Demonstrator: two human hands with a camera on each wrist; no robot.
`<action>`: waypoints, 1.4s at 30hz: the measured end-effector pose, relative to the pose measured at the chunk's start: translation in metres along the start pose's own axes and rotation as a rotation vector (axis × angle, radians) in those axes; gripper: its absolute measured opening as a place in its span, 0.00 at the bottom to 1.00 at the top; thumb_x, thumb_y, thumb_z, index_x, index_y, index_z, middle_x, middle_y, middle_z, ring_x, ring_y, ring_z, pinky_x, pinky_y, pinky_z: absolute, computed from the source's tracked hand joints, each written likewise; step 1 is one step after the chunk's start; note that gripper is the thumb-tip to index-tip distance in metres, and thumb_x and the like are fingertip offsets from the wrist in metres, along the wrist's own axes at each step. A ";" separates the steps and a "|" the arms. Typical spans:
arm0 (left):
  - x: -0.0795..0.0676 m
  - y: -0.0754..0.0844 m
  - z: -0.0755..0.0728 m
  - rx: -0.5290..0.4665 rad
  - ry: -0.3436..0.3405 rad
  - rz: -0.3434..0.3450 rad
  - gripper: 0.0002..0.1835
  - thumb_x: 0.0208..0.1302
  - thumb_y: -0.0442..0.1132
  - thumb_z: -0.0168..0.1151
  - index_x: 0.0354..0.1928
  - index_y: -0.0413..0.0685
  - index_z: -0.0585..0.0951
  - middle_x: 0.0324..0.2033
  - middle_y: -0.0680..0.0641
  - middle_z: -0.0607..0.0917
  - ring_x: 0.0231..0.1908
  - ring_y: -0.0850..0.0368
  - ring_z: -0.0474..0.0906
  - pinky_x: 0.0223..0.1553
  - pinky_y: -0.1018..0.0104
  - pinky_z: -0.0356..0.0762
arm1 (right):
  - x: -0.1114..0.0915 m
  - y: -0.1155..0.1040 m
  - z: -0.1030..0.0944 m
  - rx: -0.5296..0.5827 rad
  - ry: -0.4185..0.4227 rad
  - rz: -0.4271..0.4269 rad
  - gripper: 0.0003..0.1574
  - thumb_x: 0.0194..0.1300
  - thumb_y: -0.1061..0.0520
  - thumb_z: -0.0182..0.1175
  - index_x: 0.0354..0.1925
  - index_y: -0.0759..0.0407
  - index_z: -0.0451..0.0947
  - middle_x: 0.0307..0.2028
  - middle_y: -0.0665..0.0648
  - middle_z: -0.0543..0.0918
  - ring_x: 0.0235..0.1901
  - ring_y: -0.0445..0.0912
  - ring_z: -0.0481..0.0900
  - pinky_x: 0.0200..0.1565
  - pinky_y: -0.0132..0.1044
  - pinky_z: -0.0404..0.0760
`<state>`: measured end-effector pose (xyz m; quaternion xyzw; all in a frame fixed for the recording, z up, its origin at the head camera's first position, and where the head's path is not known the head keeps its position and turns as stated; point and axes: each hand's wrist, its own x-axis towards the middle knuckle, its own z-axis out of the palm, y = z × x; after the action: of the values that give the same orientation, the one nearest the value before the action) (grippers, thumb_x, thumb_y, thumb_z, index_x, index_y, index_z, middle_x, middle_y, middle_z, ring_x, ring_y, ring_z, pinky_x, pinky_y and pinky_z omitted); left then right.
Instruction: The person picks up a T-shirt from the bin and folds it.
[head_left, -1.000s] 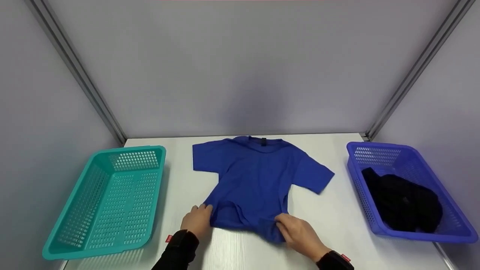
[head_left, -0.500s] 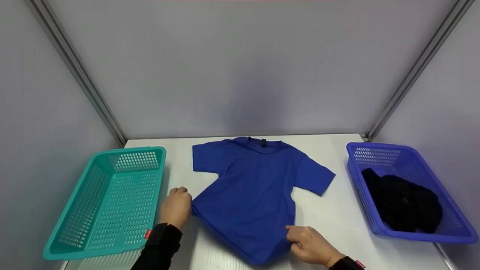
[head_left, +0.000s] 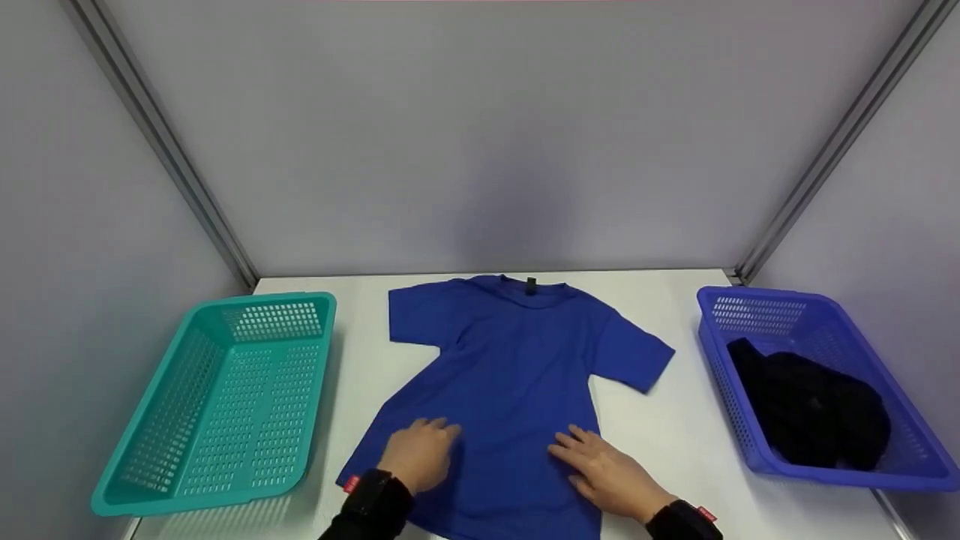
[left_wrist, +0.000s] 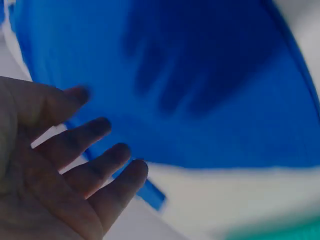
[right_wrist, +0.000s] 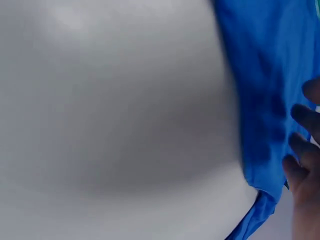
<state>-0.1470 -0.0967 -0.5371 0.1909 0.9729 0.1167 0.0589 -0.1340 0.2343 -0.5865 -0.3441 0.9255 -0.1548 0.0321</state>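
A blue short-sleeved T-shirt point(head_left: 517, 375) lies spread on the white table, collar toward the back wall and hem toward me. Over the lower left of the shirt is my left hand point(head_left: 420, 454); in the left wrist view its fingers point(left_wrist: 112, 195) are spread and loosely bent, with a hand's shadow on the cloth. My right hand point(head_left: 604, 472) reaches over the shirt's lower right edge, fingers extended and apart. The right wrist view shows the fingertips point(right_wrist: 295, 140) over the blue fabric. Neither hand grips the cloth. The near hem runs out of the head view.
A teal plastic basket point(head_left: 321, 390) stands at the left of the table point(head_left: 367, 367). At the right, a purple-blue basket point(head_left: 832, 476) holds a black cloth point(head_left: 817, 405). Grey panels point(head_left: 495, 150) enclose the back and sides.
The shirt's bunched lower part has been drawn toward me and flattened, its hem spread wider. Both hands have let go of the hem; the left has moved inward over the shirt.
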 end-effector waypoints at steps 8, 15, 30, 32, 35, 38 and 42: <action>0.001 0.029 0.040 -0.071 -0.289 -0.168 0.49 0.55 0.70 0.68 0.77 0.67 0.64 0.78 0.43 0.59 0.73 0.23 0.52 0.55 0.15 0.60 | -0.002 0.006 0.009 -0.066 -0.088 0.152 0.40 0.71 0.40 0.62 0.73 0.54 0.69 0.74 0.62 0.68 0.71 0.64 0.66 0.66 0.62 0.69; 0.007 0.004 0.041 0.014 -0.172 -0.135 0.40 0.63 0.60 0.65 0.76 0.67 0.66 0.78 0.48 0.60 0.76 0.31 0.51 0.66 0.21 0.52 | 0.005 -0.015 0.026 -0.267 0.061 0.174 0.40 0.66 0.35 0.65 0.65 0.59 0.77 0.59 0.65 0.77 0.56 0.58 0.77 0.55 0.52 0.80; 0.027 -0.013 0.053 0.250 0.404 -0.216 0.18 0.66 0.37 0.64 0.57 0.45 0.84 0.53 0.35 0.79 0.52 0.35 0.76 0.48 0.42 0.77 | 0.029 -0.057 0.029 0.111 0.021 -0.157 0.25 0.72 0.63 0.55 0.65 0.67 0.76 0.61 0.63 0.81 0.61 0.53 0.79 0.58 0.45 0.80; 0.029 0.001 0.050 0.120 0.330 -0.231 0.21 0.66 0.43 0.65 0.58 0.44 0.83 0.50 0.35 0.80 0.49 0.35 0.77 0.44 0.41 0.79 | 0.030 -0.059 0.027 0.201 -0.065 -0.207 0.27 0.73 0.63 0.53 0.68 0.66 0.73 0.66 0.66 0.77 0.67 0.56 0.74 0.63 0.46 0.77; 0.031 0.019 0.047 -0.072 0.150 -0.295 0.31 0.64 0.56 0.67 0.66 0.49 0.79 0.57 0.34 0.79 0.55 0.28 0.75 0.47 0.30 0.77 | 0.031 -0.058 0.023 0.309 -0.141 -0.230 0.26 0.77 0.61 0.50 0.69 0.63 0.73 0.68 0.65 0.75 0.69 0.54 0.73 0.63 0.45 0.77; 0.028 0.023 0.051 -0.116 -0.016 -0.305 0.40 0.63 0.64 0.65 0.73 0.57 0.72 0.71 0.34 0.68 0.67 0.20 0.61 0.58 0.20 0.62 | 0.029 -0.048 0.021 0.325 0.026 -0.229 0.21 0.74 0.65 0.53 0.61 0.62 0.81 0.60 0.62 0.83 0.61 0.50 0.81 0.58 0.43 0.82; 0.022 0.009 0.056 -0.082 -0.100 -0.191 0.43 0.62 0.66 0.64 0.77 0.64 0.66 0.78 0.35 0.55 0.73 0.19 0.47 0.64 0.18 0.49 | 0.023 -0.018 0.015 0.129 0.324 -0.063 0.20 0.63 0.72 0.61 0.52 0.62 0.85 0.55 0.61 0.86 0.58 0.56 0.83 0.59 0.52 0.80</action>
<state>-0.1552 -0.0690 -0.5904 0.1006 0.9769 0.1407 0.1259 -0.1379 0.2031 -0.5943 -0.3408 0.8955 -0.2682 -0.1001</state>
